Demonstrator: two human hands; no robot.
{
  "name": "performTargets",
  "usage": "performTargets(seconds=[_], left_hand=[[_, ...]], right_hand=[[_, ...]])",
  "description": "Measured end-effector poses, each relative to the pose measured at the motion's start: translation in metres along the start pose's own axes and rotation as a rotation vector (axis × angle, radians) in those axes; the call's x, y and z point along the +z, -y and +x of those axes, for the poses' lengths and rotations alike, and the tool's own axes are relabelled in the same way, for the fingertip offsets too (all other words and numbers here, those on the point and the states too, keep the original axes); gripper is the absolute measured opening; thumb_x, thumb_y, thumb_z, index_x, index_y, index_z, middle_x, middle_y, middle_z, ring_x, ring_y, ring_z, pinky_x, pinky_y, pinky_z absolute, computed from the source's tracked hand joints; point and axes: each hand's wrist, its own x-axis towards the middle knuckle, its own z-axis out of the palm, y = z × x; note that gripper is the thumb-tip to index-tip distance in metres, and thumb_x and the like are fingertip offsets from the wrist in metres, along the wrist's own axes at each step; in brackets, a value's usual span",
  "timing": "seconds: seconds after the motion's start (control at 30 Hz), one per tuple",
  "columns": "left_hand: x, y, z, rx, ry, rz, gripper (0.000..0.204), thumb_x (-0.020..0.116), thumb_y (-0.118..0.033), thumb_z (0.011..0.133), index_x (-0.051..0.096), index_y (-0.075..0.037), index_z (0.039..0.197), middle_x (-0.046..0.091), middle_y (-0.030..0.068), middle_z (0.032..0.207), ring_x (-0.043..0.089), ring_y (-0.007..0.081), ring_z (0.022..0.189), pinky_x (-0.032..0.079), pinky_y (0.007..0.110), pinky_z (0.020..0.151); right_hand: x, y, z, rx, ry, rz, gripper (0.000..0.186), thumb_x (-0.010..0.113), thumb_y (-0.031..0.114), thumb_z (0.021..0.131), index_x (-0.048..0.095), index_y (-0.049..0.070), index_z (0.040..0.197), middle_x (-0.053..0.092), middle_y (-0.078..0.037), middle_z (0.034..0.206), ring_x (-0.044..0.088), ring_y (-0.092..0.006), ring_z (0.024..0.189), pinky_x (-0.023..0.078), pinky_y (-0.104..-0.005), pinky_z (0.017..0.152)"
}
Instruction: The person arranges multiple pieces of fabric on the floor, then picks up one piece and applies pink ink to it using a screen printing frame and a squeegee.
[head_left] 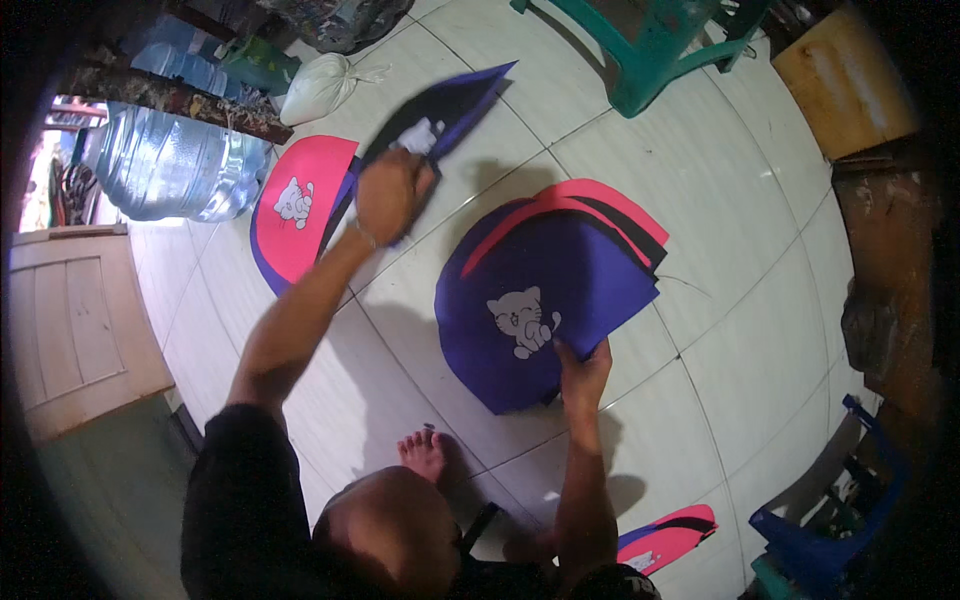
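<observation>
My left hand (pixel 388 195) is closed on a dark half-round sheet (pixel 440 108) with a purple edge and a white print, tilted above the floor and slightly blurred. My right hand (pixel 585 380) pinches the lower edge of a fanned stack of half-round sheets (pixel 465 320). Its front sheet is purple with a grey cat print, and pink and black ones show behind it. Beside my left hand, a pink half-round sheet (pixel 305 235) with a cat print lies on the floor over purple layers. More pink, black and purple sheets (pixel 685 540) lie near my right forearm.
White tiles (pixel 770 280) cover the floor. Large clear water bottles (pixel 180 165) and a tied white bag (pixel 325 88) are at the upper left. A green plastic stool (pixel 640 70) stands far off, a blue plastic piece of furniture (pixel 800 540) at the lower right.
</observation>
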Motion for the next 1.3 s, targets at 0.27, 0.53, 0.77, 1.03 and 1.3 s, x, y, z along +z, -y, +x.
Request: performTargets(seconds=[0.27, 0.53, 0.77, 1.03, 1.3], left_hand=[[0.017, -0.152, -0.152, 0.169, 0.349, -0.495, 0.031, 0.057, -0.033, 0.090, 0.067, -0.004, 0.091, 0.066, 0.0175, 0.090, 0.068, 0.0340, 0.082, 0.057, 0.045, 0.071], [0.017, 0.040, -0.144, -0.186, -0.195, -0.225, 0.051, 0.073, -0.028, 0.084, 0.058, -0.002, 0.124, 0.062, 0.0189, 0.120, 0.059, 0.0374, 0.109, 0.048, 0.043, 0.094], [0.024, 0.175, -0.167, -0.288, -0.042, 0.082, 0.051, 0.064, -0.038, 0.091, 0.060, -0.002, 0.127, 0.057, 0.0172, 0.130, 0.053, 0.0375, 0.118, 0.045, 0.046, 0.099], [0.006, 0.165, -0.146, -0.333, -0.189, -0.069, 0.028, 0.059, -0.026, 0.095, 0.068, -0.001, 0.102, 0.065, 0.0179, 0.104, 0.058, 0.0383, 0.103, 0.048, 0.047, 0.087], [-0.017, -0.032, -0.170, -0.309, -0.021, -0.233, 0.021, 0.060, -0.024, 0.092, 0.067, -0.006, 0.083, 0.065, 0.0191, 0.081, 0.065, 0.0394, 0.071, 0.050, 0.049, 0.061]], right_hand=[[0.013, 0.001, -0.003, 0.005, 0.173, 0.219, 0.059, 0.070, 0.017, 0.090, 0.046, -0.001, 0.140, 0.058, -0.019, 0.133, 0.054, -0.0300, 0.122, 0.040, -0.0393, 0.105], [0.031, -0.024, 0.005, -0.123, 0.015, -0.101, 0.064, 0.081, 0.007, 0.074, 0.051, -0.003, 0.130, 0.059, -0.020, 0.129, 0.056, -0.0356, 0.118, 0.041, -0.0430, 0.104], [0.029, -0.007, -0.025, -0.092, 0.108, 0.053, 0.059, 0.076, -0.006, 0.072, 0.053, -0.002, 0.127, 0.065, -0.011, 0.118, 0.061, -0.0254, 0.109, 0.044, -0.0362, 0.100], [0.021, -0.009, -0.051, -0.038, 0.104, 0.172, 0.058, 0.072, -0.011, 0.074, 0.053, 0.000, 0.128, 0.065, -0.011, 0.119, 0.063, -0.0225, 0.105, 0.046, -0.0346, 0.098], [0.019, -0.034, -0.064, -0.051, 0.205, 0.021, 0.055, 0.072, -0.006, 0.076, 0.053, -0.001, 0.127, 0.066, -0.012, 0.115, 0.061, -0.0226, 0.109, 0.045, -0.0338, 0.098]])
